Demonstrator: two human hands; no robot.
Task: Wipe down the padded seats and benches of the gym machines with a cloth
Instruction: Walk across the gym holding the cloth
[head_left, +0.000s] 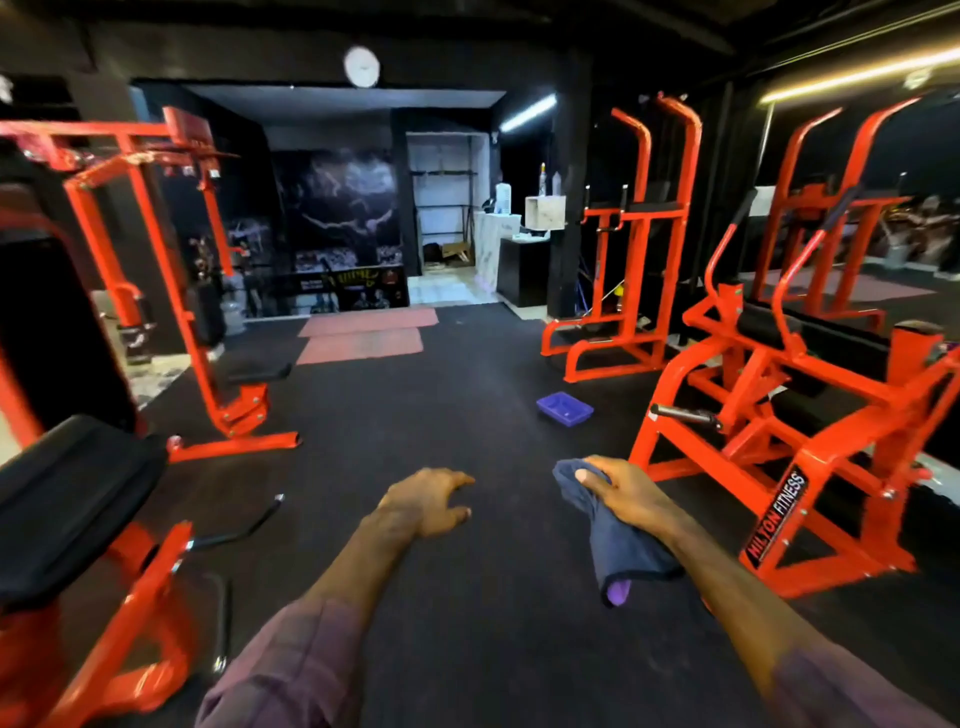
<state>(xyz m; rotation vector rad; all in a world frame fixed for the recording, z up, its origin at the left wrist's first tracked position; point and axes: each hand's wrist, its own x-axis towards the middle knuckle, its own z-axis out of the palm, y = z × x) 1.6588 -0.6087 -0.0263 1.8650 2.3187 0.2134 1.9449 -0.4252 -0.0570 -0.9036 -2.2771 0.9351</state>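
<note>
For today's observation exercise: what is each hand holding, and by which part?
The right hand grips the dark cloth by its upper end; the left hand holds nothing.

The person stands on the dark rubber floor (441, 415) with both arms stretched forward. The right hand (626, 493) grips a dark blue cloth (618, 545), which hangs down below the wrist, a purple patch showing at its lower end. The left hand (428, 501) holds nothing, its fingers (457, 480) loosely spread above the floor. At near left sits a black padded seat (72, 499) on an orange frame. To the right stands an orange machine (789, 415) lettered "Hilton Fitness". A small blue tray (565, 409) lies on the floor between the machines, farther off, and two reddish mats (363, 335) lie beyond it.
</note>
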